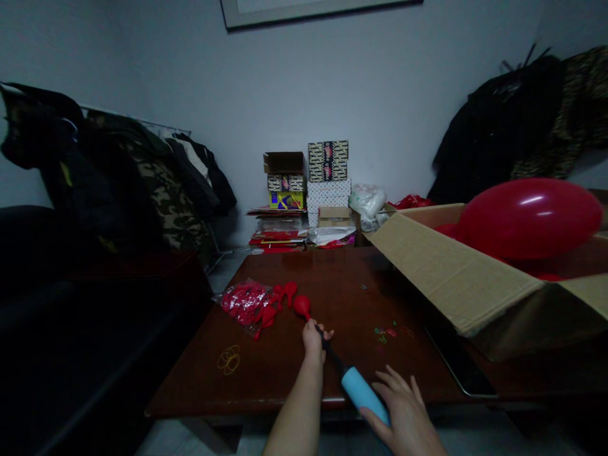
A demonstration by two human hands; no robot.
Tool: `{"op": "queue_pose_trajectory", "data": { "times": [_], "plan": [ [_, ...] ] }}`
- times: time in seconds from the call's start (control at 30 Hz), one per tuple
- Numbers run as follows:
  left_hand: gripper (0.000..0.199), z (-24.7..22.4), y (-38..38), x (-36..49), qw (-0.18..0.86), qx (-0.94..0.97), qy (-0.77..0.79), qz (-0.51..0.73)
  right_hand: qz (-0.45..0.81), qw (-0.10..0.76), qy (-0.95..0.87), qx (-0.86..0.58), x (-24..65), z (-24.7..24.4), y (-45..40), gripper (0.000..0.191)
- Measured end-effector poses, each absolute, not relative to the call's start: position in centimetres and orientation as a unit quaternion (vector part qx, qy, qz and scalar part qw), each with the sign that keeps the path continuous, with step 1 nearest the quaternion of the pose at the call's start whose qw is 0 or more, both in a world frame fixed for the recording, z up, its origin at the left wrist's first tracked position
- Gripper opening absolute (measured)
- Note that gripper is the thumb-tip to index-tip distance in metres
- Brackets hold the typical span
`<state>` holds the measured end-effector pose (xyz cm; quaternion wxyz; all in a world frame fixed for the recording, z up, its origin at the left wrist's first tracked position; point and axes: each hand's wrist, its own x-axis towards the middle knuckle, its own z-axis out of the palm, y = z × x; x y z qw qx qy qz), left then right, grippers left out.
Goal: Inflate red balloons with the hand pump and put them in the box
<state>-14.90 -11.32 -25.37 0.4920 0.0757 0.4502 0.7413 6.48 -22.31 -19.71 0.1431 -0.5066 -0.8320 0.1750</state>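
Observation:
My left hand (314,341) is closed around the neck of a small red balloon (302,306), where it meets the black nozzle of a hand pump. Down and to the right runs the pump's light blue barrel (363,391), tilted over the table's front edge. My right hand (403,408) lies at the barrel's lower part, thumb against it and fingers spread out; the pump's far end is hidden. Left of the balloon sit a clear bag of red balloons (246,303) and several loose red balloons (268,315).
The brown wooden table (327,269) carries yellow rubber bands (229,360), small coloured clips (384,333) and a dark phone (460,362). An open cardboard box (456,269) at right holds a large inflated red balloon (529,218). Stacked boxes (329,190) stand behind; a dark sofa (95,354) is left.

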Motion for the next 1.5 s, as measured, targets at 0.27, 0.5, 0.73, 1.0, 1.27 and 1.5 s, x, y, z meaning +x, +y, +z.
{"op": "queue_pose_trajectory", "data": {
  "times": [0.27,0.5,0.73,1.0,1.27,1.5],
  "plan": [
    [0.013,-25.5,-10.9,-15.1,0.488,0.075,0.456,0.741,0.116,0.214,-0.893,-0.378,7.0,-19.8,-22.5,0.019],
    [0.013,-25.6,-10.9,-15.0,0.483,0.084,0.458,0.741,0.185,0.199,-0.829,-0.488,7.1,-19.5,-21.4,0.030],
    [0.019,-25.6,-11.0,-15.0,0.481,0.086,0.458,0.742,0.193,0.101,-0.821,-0.528,4.1,-19.6,-21.0,0.046],
    [0.016,-25.5,-10.8,-14.8,0.477,0.089,0.466,0.740,0.222,-0.063,-0.845,-0.483,8.2,-20.4,-22.3,0.093],
    [0.020,-25.4,-11.3,-14.7,0.476,0.093,0.469,0.738,0.187,0.027,-0.825,-0.532,3.8,-19.0,-21.0,0.057],
    [0.027,-25.4,-11.6,-15.0,0.493,0.093,0.451,0.738,0.172,0.019,-0.847,-0.503,4.6,-22.7,-22.9,0.045]
  ]
}}
